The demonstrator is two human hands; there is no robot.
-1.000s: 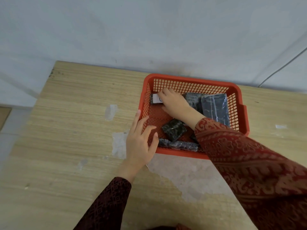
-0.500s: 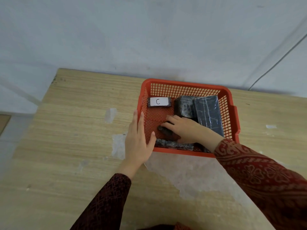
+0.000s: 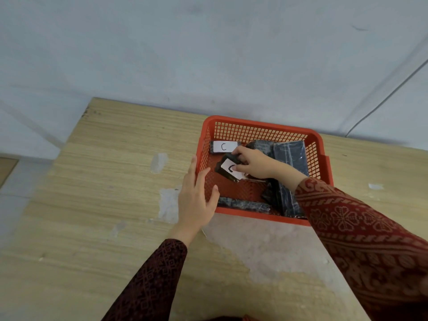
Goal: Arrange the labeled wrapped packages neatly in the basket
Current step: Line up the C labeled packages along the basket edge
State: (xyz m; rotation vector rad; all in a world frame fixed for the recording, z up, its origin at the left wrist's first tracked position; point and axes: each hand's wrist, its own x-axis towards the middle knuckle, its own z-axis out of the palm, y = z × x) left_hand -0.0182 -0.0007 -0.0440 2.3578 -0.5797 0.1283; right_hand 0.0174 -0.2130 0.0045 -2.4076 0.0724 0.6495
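A red mesh basket stands on the wooden table. Inside it, my right hand grips a small dark wrapped package with a white "C" label, tilted and lifted above the basket floor. Another package labelled "C" lies flat in the back left corner. A large dark package and a smaller dark one lie at the back right. A long thin package rests against the front wall. My left hand presses flat on the basket's left front corner, fingers spread.
A pale wall rises right behind the table's far edge. A thin cable runs down the wall at the right. The tabletop has worn pale patches in front of the basket.
My right hand took up the small package from the basket floor and turned it so its "C" label faces up, moving it toward the back left. My left hand stayed on the basket.
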